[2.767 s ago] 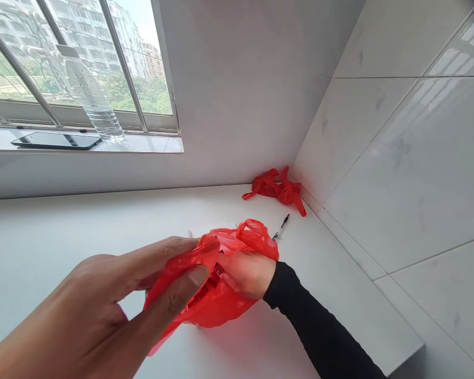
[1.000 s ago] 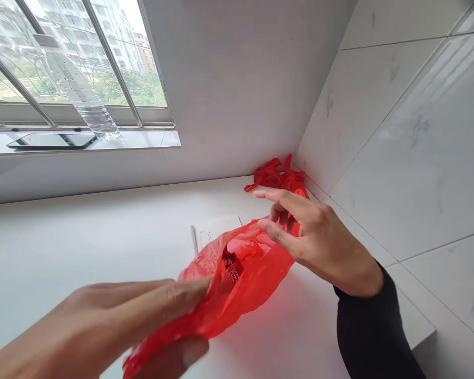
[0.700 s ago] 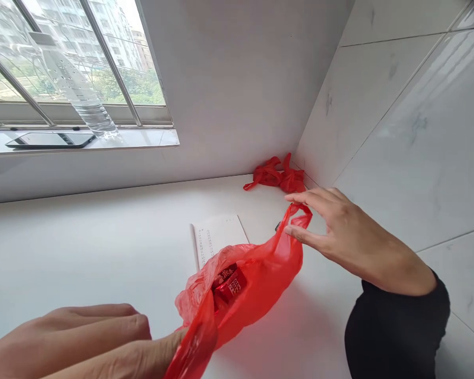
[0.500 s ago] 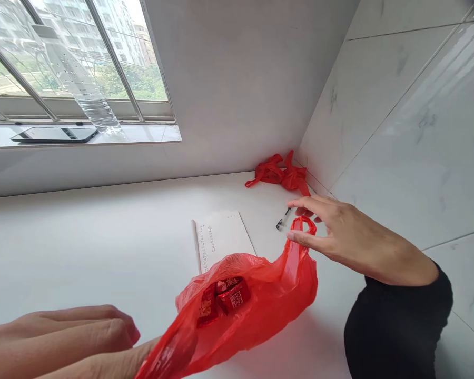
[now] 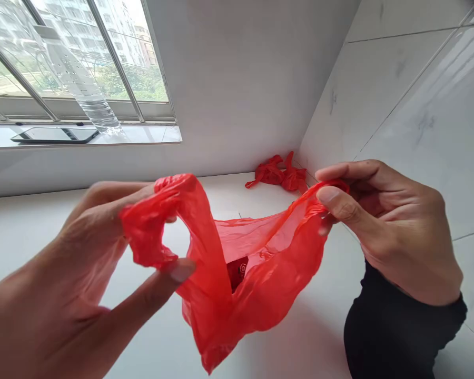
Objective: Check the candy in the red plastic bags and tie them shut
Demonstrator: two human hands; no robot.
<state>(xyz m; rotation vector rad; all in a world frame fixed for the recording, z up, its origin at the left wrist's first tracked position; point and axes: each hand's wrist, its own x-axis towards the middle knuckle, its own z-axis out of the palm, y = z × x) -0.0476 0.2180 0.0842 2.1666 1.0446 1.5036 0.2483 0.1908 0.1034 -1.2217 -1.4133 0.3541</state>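
A thin red plastic bag [image 5: 260,300] hangs between my two hands, its mouth partly spread. My left hand [image 5: 82,263] has one looped handle around its fingers, with the thumb against the plastic. On the other side, my right hand [image 5: 391,226] pinches the opposite handle between thumb and fingers. Down inside the bag a dark red wrapped packet [image 5: 237,272] shows through the opening; the rest of the contents is hidden by the plastic.
Another crumpled red plastic bag [image 5: 280,173] lies in the far corner of the white table [image 5: 150,326], by the tiled wall [image 5: 418,105]. A water bottle [image 5: 82,87] and a tablet-like device [image 5: 55,135] rest on the windowsill.
My left hand has risen from the lower left and now holds a handle. My right hand has closed on the other handle. The bag is lifted, covering the notebook and pen.
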